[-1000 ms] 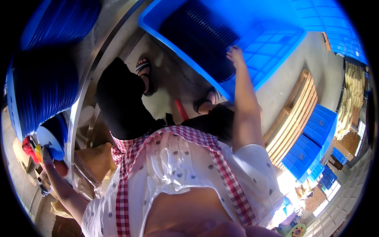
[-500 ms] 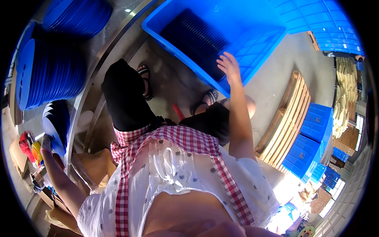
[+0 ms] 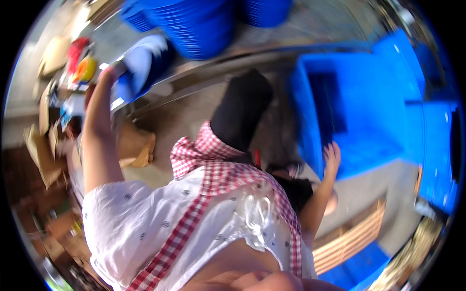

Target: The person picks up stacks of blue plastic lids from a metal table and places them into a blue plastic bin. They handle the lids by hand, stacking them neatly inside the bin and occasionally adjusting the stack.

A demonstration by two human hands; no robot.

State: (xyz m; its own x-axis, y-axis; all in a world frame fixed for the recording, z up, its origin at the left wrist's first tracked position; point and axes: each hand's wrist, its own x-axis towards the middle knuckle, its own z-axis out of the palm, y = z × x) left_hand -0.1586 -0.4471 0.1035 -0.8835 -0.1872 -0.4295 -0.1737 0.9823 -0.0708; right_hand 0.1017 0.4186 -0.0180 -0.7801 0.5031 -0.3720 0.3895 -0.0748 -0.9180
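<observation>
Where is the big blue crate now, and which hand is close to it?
In the head view, the big blue crate lies on the floor at the person's right, and the right hand is at its near edge.

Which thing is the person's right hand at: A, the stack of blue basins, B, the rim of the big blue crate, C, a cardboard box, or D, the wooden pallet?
B: the right hand is spread open at the near rim of the blue crate, far from the other things; the blur hides whether it actually touches.
</observation>
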